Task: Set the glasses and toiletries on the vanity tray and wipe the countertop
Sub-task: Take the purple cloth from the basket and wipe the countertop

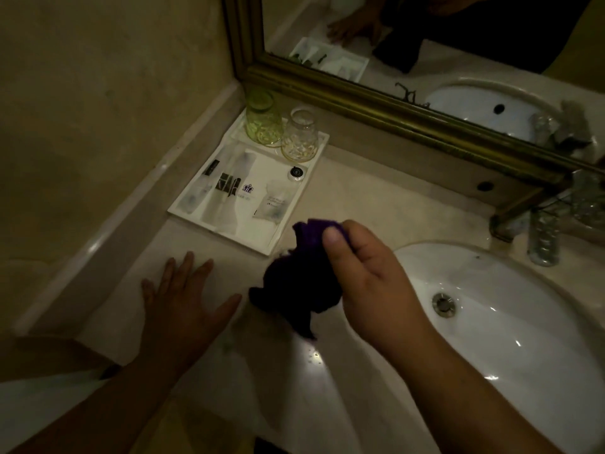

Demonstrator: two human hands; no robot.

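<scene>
The big countertop is running from the wall corner on the left to the sink on the right, and its bare part is lying in a long strip between the tray and the front edge. The white vanity tray is sitting back in the corner, just up and left of both hands. On the tray, the green glass and the clear glass are standing side by side at the far end, and the toiletries are lying flat in front of them, so that part of the job is looking done. The wiping is looking like the part left to do. The right hand is holding a dark purple cloth pinched between thumb and fingers, and the cloth is hanging down so its bottom is close to the counter, maybe touching it. This hand is the one nearer to the sink and is tipping down from above. The left hand is lying flat on the counter with its fingers spread wide, holding nothing, just left of the cloth. The bare counter to wipe is lying right under the cloth and stretching away to the left and toward the front edge, so the right hand is the one ready to wipe it.
</scene>
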